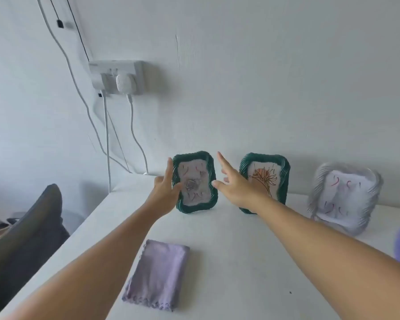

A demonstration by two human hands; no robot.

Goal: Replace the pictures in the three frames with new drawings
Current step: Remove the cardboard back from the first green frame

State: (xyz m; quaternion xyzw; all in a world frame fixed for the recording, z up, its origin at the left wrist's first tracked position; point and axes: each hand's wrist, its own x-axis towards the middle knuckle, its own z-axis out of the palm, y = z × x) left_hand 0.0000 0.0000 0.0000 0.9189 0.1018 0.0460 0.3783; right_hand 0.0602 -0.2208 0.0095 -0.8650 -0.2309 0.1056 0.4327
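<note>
Three picture frames stand along the wall at the back of a white bench. The left hand [165, 189] touches the left edge of the left green frame [195, 182] at frame centre, fingers straight. The right hand [237, 182], released with fingers spread, hovers between it and the middle green frame [264, 181]. A pale grey frame [344, 196] stands at right; a folded lilac cloth [157, 274] lies lower centre.

Both bare forearms stretched forward, converging slightly. Left hand [165, 189] raised edge-on, fingers [169, 169] straight and pointing up, thumb forward. Right hand [234, 183] spread with palm down, fingers [223, 161] splayed and extended, thumb angled left. Neither gripping anything.
</note>
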